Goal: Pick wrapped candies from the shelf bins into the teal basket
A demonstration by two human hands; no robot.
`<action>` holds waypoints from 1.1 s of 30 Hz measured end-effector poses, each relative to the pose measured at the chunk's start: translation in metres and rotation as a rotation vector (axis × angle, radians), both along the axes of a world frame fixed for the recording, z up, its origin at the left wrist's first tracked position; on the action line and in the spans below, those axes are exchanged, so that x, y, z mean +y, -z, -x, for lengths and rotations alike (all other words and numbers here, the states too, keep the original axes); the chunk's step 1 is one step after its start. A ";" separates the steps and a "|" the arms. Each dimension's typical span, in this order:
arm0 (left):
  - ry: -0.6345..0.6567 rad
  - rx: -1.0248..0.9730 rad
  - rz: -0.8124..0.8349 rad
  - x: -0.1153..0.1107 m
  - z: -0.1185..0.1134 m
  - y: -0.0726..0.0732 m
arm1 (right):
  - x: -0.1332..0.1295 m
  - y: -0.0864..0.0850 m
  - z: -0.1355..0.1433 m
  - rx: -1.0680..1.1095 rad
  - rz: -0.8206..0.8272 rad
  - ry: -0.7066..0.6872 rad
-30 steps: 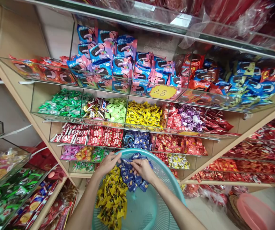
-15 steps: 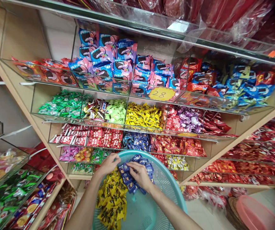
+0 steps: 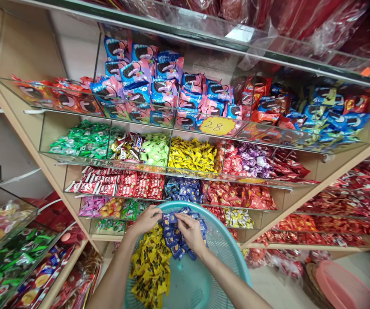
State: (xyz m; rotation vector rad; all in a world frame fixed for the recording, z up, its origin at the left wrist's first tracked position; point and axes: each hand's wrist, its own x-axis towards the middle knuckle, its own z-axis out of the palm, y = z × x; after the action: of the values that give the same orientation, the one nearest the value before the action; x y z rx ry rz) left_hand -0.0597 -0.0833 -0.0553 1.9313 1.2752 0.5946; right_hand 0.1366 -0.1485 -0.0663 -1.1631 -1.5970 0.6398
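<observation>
A teal plastic basket (image 3: 233, 249) stands in front of me, with a heap of yellow-wrapped candies (image 3: 151, 266) on its left side and blue-wrapped candies (image 3: 180, 240) at its far middle. My left hand (image 3: 148, 219) is at the basket's far left rim, its fingers bent together; what they hold, if anything, is too small to tell. Over the blue heap, my right hand (image 3: 189, 229) pinches a blue candy (image 3: 169, 218) between thumb and finger.
Beyond the basket rise glass-fronted shelves (image 3: 185, 169) of wrapped candies and cookies, one with a yellow price tag (image 3: 217, 125). More candy bins stand at left. A pink basket (image 3: 342, 285) is at lower right.
My right hand has lifted slightly from the blue heap, its thumb and finger now pinched on a blue candy. My left hand has barely moved.
</observation>
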 end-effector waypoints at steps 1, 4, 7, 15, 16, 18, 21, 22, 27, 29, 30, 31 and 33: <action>-0.001 -0.008 0.007 0.000 0.000 -0.001 | 0.000 0.001 0.001 0.001 0.017 0.003; -0.006 -0.038 0.032 -0.001 0.000 -0.002 | 0.000 0.004 0.001 0.004 0.073 0.019; 0.005 -0.045 0.016 -0.001 0.001 -0.001 | 0.001 0.007 0.000 0.034 0.092 0.035; 0.050 -0.012 -0.046 -0.003 0.003 0.000 | 0.004 0.004 0.004 0.341 0.291 0.104; 0.060 -0.008 -0.055 -0.003 0.003 0.000 | 0.006 0.004 0.005 0.412 0.327 0.105; 0.068 -0.010 -0.058 -0.004 0.003 -0.001 | 0.008 0.005 0.007 0.524 0.408 0.105; 0.064 -0.014 -0.046 -0.004 0.004 -0.002 | 0.011 0.008 0.008 0.582 0.539 0.090; 0.063 -0.012 -0.046 -0.005 0.004 -0.002 | 0.011 0.008 0.008 0.589 0.567 0.081; 0.071 -0.020 -0.069 -0.004 0.004 -0.001 | 0.011 0.010 0.007 0.606 0.581 0.062; 0.073 -0.027 -0.072 -0.003 0.004 -0.001 | 0.010 0.010 0.007 0.604 0.565 0.055; 0.072 -0.027 -0.071 -0.003 0.004 0.000 | 0.010 0.010 0.007 0.598 0.553 0.052; 0.070 -0.025 -0.068 -0.003 0.004 0.000 | 0.010 0.011 0.007 0.589 0.540 0.050; 0.065 -0.019 -0.057 -0.002 0.004 0.000 | 0.010 0.012 0.006 0.568 0.507 0.047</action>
State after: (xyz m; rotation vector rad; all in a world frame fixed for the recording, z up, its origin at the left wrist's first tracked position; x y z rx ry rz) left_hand -0.0632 -0.0855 -0.0555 2.0011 1.1903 0.6213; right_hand 0.1308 -0.1382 -0.0784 -1.2236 -0.9440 1.2650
